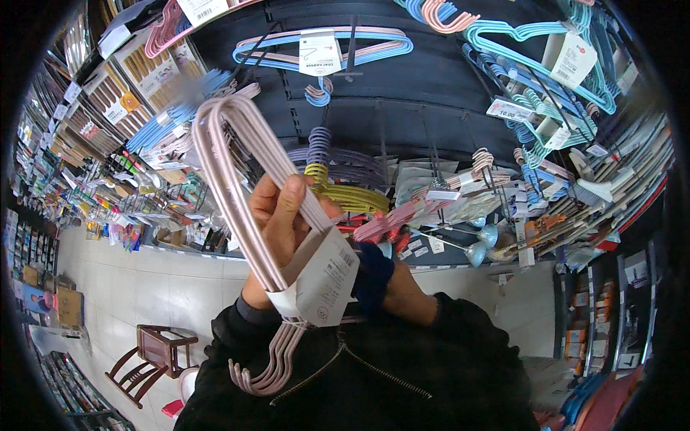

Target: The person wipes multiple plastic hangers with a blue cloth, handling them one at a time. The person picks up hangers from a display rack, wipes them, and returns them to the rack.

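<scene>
My left hand (277, 215) grips a bundle of pale pink coated hangers (226, 178), fingers and thumb around its long bars. The bundle is tilted, its closed bend up at the left and its hooks hanging down before my dark jacket. A white cardboard sleeve (326, 280) with print wraps the bars near the hooks. My right hand (330, 207) is mostly hidden behind the bundle and sleeve; a bit of finger shows, and whether it holds anything cannot be told. A dark blue band or cloth (372, 275) is around the right wrist or hand.
A dark display wall (366, 86) ahead bears blue and pink hangers (372, 48), yellow hangers (356, 198) and turquoise hangers (517, 32). Chopstick packs (116, 102) hang at the left, brushes and plungers (477, 250) at the right. A wooden chair (156, 350) stands on the tiled floor, lower left.
</scene>
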{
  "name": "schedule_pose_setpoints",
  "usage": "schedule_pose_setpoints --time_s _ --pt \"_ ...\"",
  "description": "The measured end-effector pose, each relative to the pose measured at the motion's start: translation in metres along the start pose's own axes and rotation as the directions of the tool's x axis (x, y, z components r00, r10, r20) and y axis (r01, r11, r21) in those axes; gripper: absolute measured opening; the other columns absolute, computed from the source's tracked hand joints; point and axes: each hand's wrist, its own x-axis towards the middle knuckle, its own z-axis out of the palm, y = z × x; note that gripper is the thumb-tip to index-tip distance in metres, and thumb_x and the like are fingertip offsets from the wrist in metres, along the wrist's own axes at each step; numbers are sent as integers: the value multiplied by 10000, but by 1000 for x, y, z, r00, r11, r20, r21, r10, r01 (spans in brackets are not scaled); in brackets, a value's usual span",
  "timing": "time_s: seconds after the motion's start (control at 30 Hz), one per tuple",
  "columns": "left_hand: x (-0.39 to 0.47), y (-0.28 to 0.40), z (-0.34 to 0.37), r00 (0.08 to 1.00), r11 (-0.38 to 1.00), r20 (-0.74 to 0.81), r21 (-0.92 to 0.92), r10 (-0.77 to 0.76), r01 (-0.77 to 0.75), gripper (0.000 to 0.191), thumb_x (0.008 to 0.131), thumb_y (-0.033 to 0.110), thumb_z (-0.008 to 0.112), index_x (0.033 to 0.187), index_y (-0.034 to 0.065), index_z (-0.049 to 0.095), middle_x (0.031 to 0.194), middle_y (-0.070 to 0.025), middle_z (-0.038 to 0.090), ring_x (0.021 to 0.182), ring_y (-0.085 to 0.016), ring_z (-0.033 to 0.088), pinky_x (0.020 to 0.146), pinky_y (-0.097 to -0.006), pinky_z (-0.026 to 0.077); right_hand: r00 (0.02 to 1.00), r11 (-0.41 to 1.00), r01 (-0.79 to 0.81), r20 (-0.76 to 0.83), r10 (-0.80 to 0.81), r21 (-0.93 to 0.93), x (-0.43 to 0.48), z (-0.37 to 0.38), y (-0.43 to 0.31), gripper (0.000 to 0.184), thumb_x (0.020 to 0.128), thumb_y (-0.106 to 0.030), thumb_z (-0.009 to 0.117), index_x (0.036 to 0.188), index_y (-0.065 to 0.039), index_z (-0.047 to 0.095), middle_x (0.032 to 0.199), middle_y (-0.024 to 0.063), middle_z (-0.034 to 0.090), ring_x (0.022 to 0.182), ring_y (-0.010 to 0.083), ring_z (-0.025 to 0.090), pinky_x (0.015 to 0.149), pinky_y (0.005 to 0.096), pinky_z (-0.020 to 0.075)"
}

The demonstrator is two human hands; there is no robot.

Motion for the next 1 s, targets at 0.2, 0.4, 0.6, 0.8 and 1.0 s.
schedule_pose_setpoints --time_s 0.2,0.4,0.6,0.8,1.0 --pt "10 1 -15 995 988 -38 -121 89 -93 206 1030 246 522 1040 51 585 772 -123 670 606 -168 642 520 -255 517 999 984 -37 12 35 175 -1 -6 -4 461 911 -151 653 1338 -38 524 1296 194 606 1215 329 577 970 431 491" --pt "37 32 -30 918 839 -151 -372 367 -396 210 998 244 584 1013 35 599 711 -92 572 698 -198 574 698 -333 498 896 797 -427 315 312 427 -34 3 81 461 948 -243 638 1351 -57 514 1267 172 621 1218 279 577 1014 374 483" --pt "59 36 -26 898 750 -65 -525 435 -401 215 1014 268 563 999 54 568 751 -75 533 687 -155 507 672 -295 485 957 261 -191 120 264 946 5 -19 19 559 935 -312 661 1402 -88 450 1330 88 565 1187 262 584 1001 372 513" --pt "53 26 -24 845 706 78 -593 528 -387 224 1017 253 556 1013 30 535 903 -62 505 684 -145 464 634 -299 456 990 806 -83 -41 132 586 28 -32 -8 447 968 -343 597 1339 -105 519 1284 96 586 1172 240 583 1044 398 475" --pt "25 19 8 680 748 358 -493 639 -444 269 1007 222 550 978 -38 485 924 -88 416 606 -244 549 613 -422 467 794 418 -326 6 608 848 42 -36 31 340 979 -157 598 1291 -32 544 1154 113 664 998 257 672 937 380 547"
